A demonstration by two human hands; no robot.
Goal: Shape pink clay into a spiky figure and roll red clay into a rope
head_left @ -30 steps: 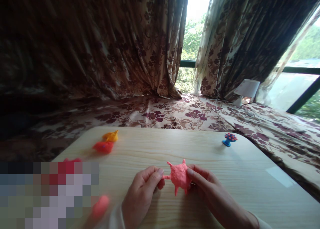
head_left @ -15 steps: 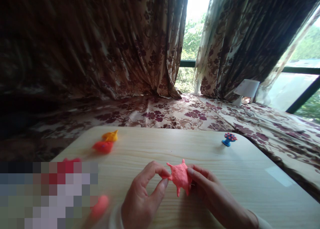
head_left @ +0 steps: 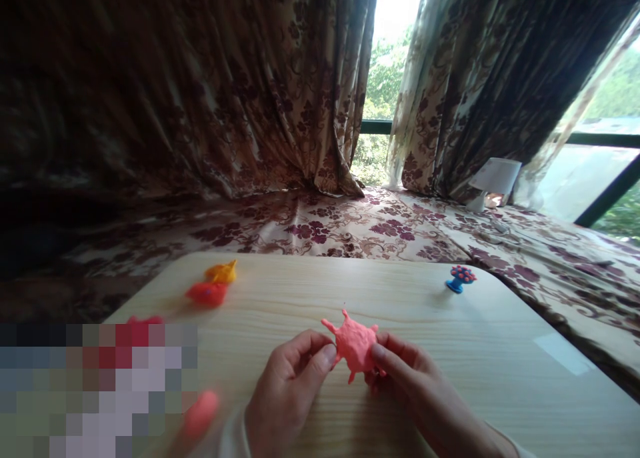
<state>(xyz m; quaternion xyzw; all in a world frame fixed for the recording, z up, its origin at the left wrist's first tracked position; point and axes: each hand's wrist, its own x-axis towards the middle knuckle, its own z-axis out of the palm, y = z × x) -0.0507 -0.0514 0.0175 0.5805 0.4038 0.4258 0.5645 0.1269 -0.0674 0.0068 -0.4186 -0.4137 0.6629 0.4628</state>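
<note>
On view in the room, from the left: one dark floral curtain [head_left: 175, 98], hanging well beyond the fingers; one crimson lump [head_left: 145, 321], far out to the left of the left fingers, lower part masked; one coral-pink lump [head_left: 201, 413], blurred, nearer the left fingers and lower than them; one red piece [head_left: 207, 295], blurred, beyond the left fingers and off to their left; one yellow piece [head_left: 221, 272] with a pointed tip, just behind the red one. Next, the left hand [head_left: 287, 388], its thumb and forefinger together, pinching the near left edge of the pink clay piece [head_left: 356, 345]. This item, a rough rounded body with stubby projections, sits between the two sets of fingertips, above the pale wooden table [head_left: 300, 285]. Then the right hand [head_left: 420, 381], its thumb laid on the right edge of the body and its other fingers partly hidden behind, clamped on it. Lastly, one blue stand [head_left: 457, 281], its rounded top dotted red, beyond the right fingers and to their right; and one white-shaded lamp [head_left: 496, 176], farther off the same way, on patterned cloth [head_left: 390, 228].
</note>
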